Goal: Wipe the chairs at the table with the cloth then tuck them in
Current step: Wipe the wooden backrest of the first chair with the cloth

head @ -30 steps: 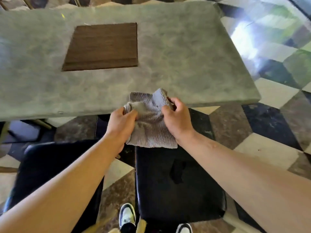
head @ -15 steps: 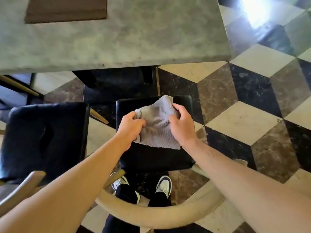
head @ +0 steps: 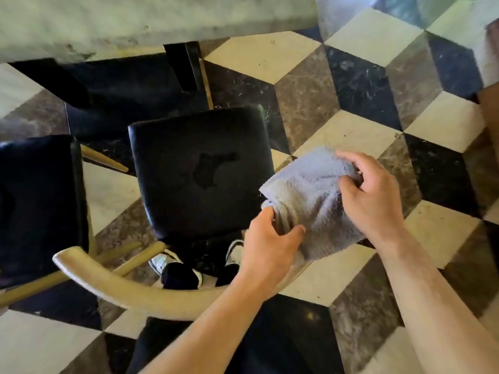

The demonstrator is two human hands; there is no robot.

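Note:
A grey cloth (head: 307,195) hangs in the air just right of a chair's black seat (head: 199,168), held by both hands. My left hand (head: 267,249) grips its bunched lower left end. My right hand (head: 372,195) pinches its upper right edge. The chair has a curved pale wooden backrest (head: 129,287) below the seat, close to me. A second chair with a black seat (head: 40,201) stands to the left. Both chairs stand out from the grey stone table (head: 135,20) at the top.
The floor is patterned in white, brown and black tiles (head: 359,76). Dark table legs (head: 186,66) stand under the table edge. My feet in white shoes (head: 167,263) show beneath the chair. A brown object (head: 490,112) sits at the right edge.
The view has tilted down from the tabletop to the chair. Both hands have carried the cloth from above the seat to its right side, and the cloth now bunches in the left hand.

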